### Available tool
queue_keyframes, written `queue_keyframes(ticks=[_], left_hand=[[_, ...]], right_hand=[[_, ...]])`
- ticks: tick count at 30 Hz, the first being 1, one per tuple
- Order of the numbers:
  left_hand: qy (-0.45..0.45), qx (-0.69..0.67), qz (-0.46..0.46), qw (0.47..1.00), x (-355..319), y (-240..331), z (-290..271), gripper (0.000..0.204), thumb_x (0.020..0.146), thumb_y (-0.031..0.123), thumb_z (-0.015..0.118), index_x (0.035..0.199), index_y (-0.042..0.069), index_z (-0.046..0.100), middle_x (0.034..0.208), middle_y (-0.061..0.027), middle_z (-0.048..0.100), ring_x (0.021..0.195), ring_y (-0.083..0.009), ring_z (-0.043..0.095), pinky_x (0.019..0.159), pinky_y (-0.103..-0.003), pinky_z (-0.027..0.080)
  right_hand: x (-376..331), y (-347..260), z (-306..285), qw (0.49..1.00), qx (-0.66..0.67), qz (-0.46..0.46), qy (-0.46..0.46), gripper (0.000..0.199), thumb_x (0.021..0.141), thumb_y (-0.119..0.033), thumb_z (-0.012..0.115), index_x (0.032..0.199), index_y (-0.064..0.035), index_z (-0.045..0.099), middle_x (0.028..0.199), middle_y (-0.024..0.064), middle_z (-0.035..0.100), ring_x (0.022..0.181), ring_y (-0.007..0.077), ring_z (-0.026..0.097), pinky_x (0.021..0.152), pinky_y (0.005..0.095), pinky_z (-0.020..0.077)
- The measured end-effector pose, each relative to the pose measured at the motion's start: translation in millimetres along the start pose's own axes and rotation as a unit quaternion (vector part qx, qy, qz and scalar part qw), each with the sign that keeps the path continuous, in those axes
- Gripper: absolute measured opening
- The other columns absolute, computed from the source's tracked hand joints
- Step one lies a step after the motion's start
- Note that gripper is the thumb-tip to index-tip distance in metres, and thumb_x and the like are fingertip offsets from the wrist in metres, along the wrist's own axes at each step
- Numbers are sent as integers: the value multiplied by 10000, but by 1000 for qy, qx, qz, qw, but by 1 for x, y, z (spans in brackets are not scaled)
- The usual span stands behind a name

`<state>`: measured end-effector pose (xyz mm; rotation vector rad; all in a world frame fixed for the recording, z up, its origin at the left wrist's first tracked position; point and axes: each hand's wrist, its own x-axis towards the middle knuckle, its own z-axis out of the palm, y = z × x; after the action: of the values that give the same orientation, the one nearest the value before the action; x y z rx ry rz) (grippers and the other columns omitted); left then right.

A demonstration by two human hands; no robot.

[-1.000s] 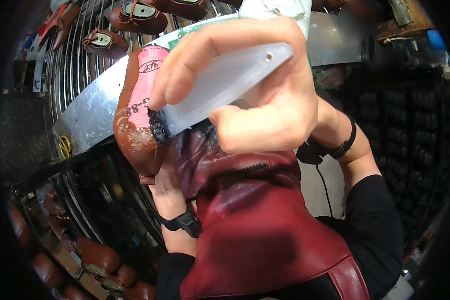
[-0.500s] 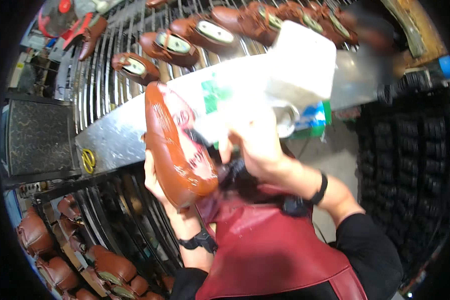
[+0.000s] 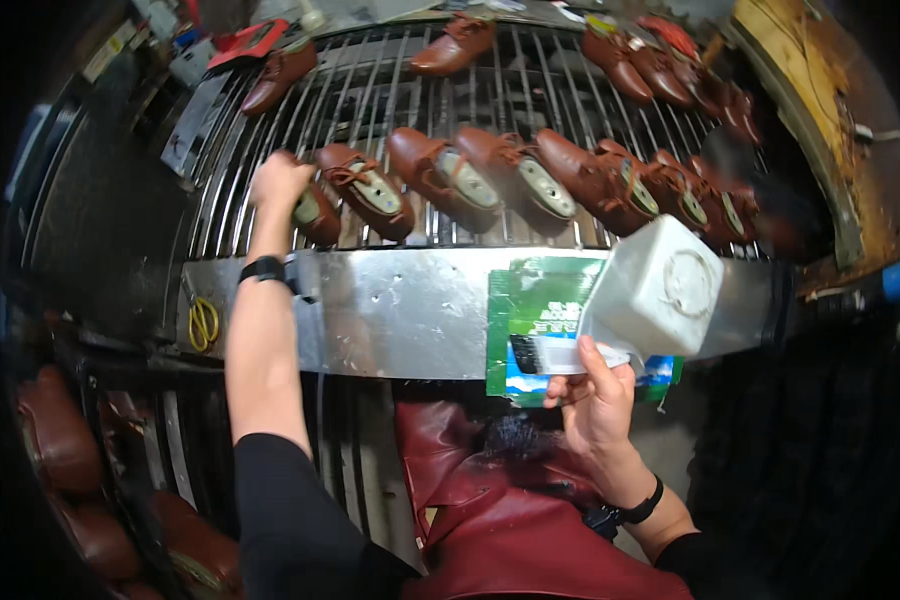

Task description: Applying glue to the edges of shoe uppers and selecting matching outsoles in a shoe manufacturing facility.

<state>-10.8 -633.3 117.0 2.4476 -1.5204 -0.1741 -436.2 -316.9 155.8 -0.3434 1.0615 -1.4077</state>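
At the far left my left hand point(image 3: 278, 182) reaches over the rack, closed about the front of a brown leather shoe point(image 3: 320, 220). That shoe rests at the end of the near row, partly covered by the hand. My right hand point(image 3: 598, 400) holds a flat brush point(image 3: 570, 356) by its pale handle, dark bristles pointing left. Just beyond the brush stands a white square container point(image 3: 665, 285), its round-marked face turned up. Under both lies a flattened green and blue package point(image 3: 535, 295) on the metal ledge point(image 3: 400, 310).
Several brown lace-up shoes point(image 3: 440, 172) line the barred rack point(image 3: 350, 105), with more behind. Yellow-handled scissors point(image 3: 203, 322) lie at the ledge's left end. Brown shoes point(image 3: 65, 440) fill a rack at lower left. A wooden board point(image 3: 800, 100) borders the right side.
My left hand has gone from holding a shoe sole-up before me to the rack at far left. The brush in my right hand has moved right, away from that sole. The view has shifted.
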Motion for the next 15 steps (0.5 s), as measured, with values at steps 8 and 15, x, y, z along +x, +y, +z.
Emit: queue_keyframes(ticks=[8,15], left_hand=[[275,-228,-5,934,-192,-55,3,584,899,441,781,1214,-44,691,1123,-266,743,1047,-467,702,914,-506,552],[242,92,-263,929,-581,-289,29,307,880,224,759,1114,29,724,1071,-124,705,1069,-343,663,955,-544,488]], right_hand=[[0,13,8,996,-89,-24,-5,251,1088,-332,624,1041,-86,641,723,26,622,550,122,555,474,284,495],[12,15,-62,991,-89,25,-97,269,1101,-294,608,1216,-54,645,955,65,692,643,106,534,513,243,435]])
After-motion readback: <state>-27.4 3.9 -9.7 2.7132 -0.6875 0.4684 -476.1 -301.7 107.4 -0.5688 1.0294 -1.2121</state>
